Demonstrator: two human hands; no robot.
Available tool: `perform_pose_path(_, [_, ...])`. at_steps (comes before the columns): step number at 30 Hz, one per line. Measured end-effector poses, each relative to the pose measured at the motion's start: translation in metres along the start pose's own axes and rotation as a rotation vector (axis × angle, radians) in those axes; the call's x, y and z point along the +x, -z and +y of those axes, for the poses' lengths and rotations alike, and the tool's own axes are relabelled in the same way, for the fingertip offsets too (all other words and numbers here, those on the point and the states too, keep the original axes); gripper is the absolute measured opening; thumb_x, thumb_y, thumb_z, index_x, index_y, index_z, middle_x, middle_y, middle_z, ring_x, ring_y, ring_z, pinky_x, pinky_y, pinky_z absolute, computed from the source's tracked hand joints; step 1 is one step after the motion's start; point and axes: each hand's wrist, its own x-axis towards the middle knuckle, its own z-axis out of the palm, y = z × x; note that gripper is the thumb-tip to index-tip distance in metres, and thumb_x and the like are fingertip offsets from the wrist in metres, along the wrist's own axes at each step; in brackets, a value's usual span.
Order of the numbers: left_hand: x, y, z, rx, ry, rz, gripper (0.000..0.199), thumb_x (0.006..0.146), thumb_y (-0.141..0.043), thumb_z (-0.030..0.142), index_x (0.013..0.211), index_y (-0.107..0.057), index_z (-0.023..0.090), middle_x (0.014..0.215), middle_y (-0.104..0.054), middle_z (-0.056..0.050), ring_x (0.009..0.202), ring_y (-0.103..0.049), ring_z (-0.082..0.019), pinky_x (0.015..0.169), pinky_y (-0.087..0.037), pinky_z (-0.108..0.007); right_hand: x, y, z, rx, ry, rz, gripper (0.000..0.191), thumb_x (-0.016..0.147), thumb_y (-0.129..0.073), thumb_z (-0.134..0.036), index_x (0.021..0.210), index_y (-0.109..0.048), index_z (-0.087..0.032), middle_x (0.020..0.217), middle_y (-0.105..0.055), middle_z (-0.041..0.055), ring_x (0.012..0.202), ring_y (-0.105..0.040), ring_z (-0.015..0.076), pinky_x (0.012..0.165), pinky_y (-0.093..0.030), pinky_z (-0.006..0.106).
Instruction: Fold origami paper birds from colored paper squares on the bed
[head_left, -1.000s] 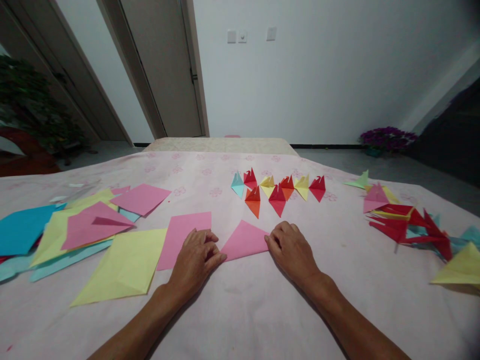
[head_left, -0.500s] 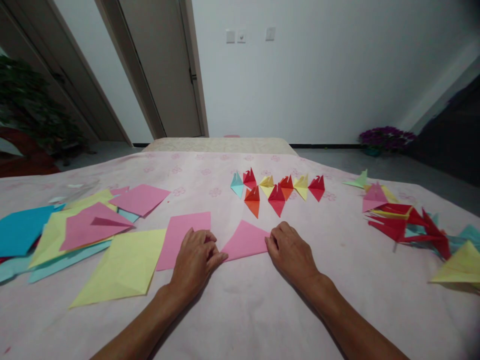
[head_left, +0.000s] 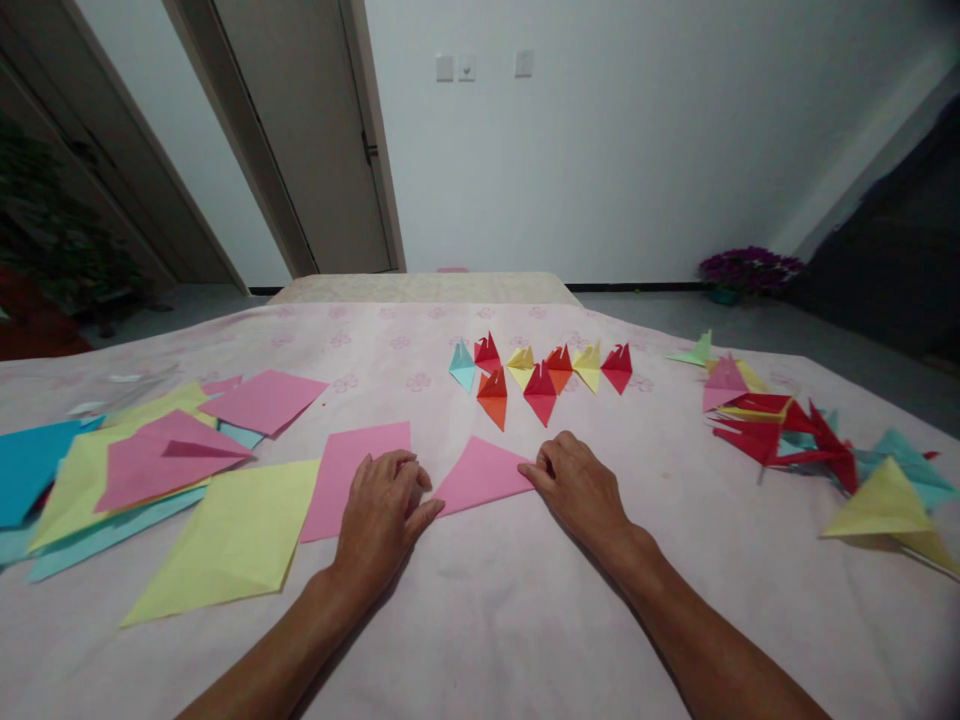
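A folded pink paper [head_left: 484,476] lies on the tablecloth between my hands, its peak pointing away from me. My left hand [head_left: 386,505] rests over the near right part of a flat pink sheet [head_left: 326,495], fingers bent and apart, its thumb touching the folded paper's left corner. At the right corner, my right hand [head_left: 574,485] pinches the folded paper between thumb and curled fingers. A yellow sheet [head_left: 232,535] lies left of my left hand.
Several small folded birds [head_left: 540,390] stand beyond my hands. Loose coloured sheets [head_left: 161,450] overlap at the left. More folded pieces, with a red one [head_left: 829,450] among them, are heaped at the right. The tablecloth [head_left: 480,620] has a pink flower print.
The whole view has shifted slightly, so things appear further left. My right thumb and fingers sit a little further over the folded paper's right corner.
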Motion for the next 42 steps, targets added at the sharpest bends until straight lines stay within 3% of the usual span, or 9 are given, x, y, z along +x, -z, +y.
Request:
perform_pose_path(3, [0.0,-0.005,0.001,0.006,-0.174,0.004,0.033,0.091,-0.06,0.024,0.124,-0.061,0.031,0.147,-0.046,-0.01,0.141,-0.034,-0.032,0.111,-0.029,-0.06,-0.001,0.001,0.006,0.017,-0.024,0.01,0.028,0.089,-0.06,-0.042,0.071,-0.053,-0.022,0.084,-0.056,0.0016,0.081,-0.054,0.0176,0.064,-0.034,0.029])
perform_pose_path(8, [0.004,-0.008,0.006,0.011,-0.423,-0.255,0.048,0.096,-0.049,0.016,0.137,-0.05,0.042,0.146,-0.051,-0.001,0.142,-0.035,-0.031,0.111,-0.023,-0.065,0.001,0.0,0.015,0.175,-0.063,0.012,0.03,0.096,-0.045,-0.039,0.073,-0.056,-0.022,0.085,-0.058,0.0017,0.084,-0.056,0.0172,0.073,-0.039,0.03])
perform_pose_path(15, [0.004,-0.011,0.005,-0.03,-0.399,-0.29,0.053,0.094,-0.048,0.011,0.14,-0.048,0.039,0.148,-0.049,-0.003,0.141,-0.038,-0.03,0.111,-0.029,-0.061,0.004,0.0,0.027,0.47,-0.162,0.087,0.041,0.099,-0.03,-0.036,0.08,-0.062,-0.022,0.09,-0.064,0.0031,0.088,-0.06,0.0173,0.083,-0.042,0.031])
perform_pose_path(22, [0.003,-0.013,0.019,-0.065,-0.321,-0.172,0.036,0.091,-0.061,0.034,0.126,-0.061,0.028,0.136,-0.06,-0.007,0.132,-0.049,-0.03,0.106,-0.04,-0.05,0.003,0.004,0.016,0.236,0.116,-0.035,0.036,0.097,-0.038,-0.039,0.08,-0.065,-0.023,0.09,-0.065,0.0032,0.088,-0.057,0.0183,0.08,-0.041,0.03])
perform_pose_path(26, [0.007,-0.014,0.024,-0.034,-0.291,-0.121,0.024,0.099,-0.046,0.029,0.112,-0.066,0.024,0.118,-0.07,-0.007,0.114,-0.062,-0.024,0.094,-0.048,-0.041,0.004,0.001,0.019,0.352,0.112,-0.032,0.043,0.1,-0.03,-0.038,0.08,-0.064,-0.023,0.09,-0.065,0.004,0.09,-0.059,0.0193,0.083,-0.042,0.032])
perform_pose_path(30, [0.005,-0.001,0.014,-0.008,-0.149,-0.06,0.023,0.098,-0.045,0.028,0.097,-0.067,0.022,0.087,-0.074,-0.006,0.082,-0.068,-0.021,0.077,-0.05,-0.034,0.004,-0.002,0.024,0.505,0.031,-0.004,0.043,0.1,-0.031,-0.043,0.082,-0.064,-0.023,0.092,-0.066,0.0054,0.088,-0.06,0.0199,0.08,-0.044,0.033])
perform_pose_path(35, [-0.006,0.042,-0.04,-0.079,0.262,0.268,0.024,0.099,-0.042,0.033,0.102,-0.064,0.023,0.092,-0.073,-0.003,0.08,-0.068,-0.017,0.074,-0.047,-0.028,0.003,-0.004,0.025,0.524,0.006,0.011,0.042,0.098,-0.035,-0.047,0.081,-0.064,-0.023,0.091,-0.067,0.0056,0.088,-0.061,0.021,0.081,-0.045,0.034])
perform_pose_path(39, [-0.023,0.077,-0.095,0.092,0.555,0.321,0.029,0.098,-0.041,0.032,0.109,-0.064,0.019,0.094,-0.072,-0.009,0.084,-0.068,-0.024,0.077,-0.049,-0.034,0.003,-0.004,0.024,0.474,0.044,-0.009,0.043,0.098,-0.034,-0.047,0.08,-0.064,-0.023,0.092,-0.066,0.0053,0.089,-0.061,0.0214,0.082,-0.043,0.034])
perform_pose_path(42, [-0.037,0.083,-0.102,0.31,0.516,0.381,0.04,0.095,-0.046,0.029,0.13,-0.054,0.013,0.122,-0.063,-0.019,0.113,-0.058,-0.033,0.094,-0.044,-0.049,0.003,-0.004,0.023,0.437,0.045,-0.002,0.041,0.098,-0.034,-0.045,0.08,-0.064,-0.024,0.093,-0.066,0.0045,0.09,-0.061,0.0211,0.082,-0.042,0.034])
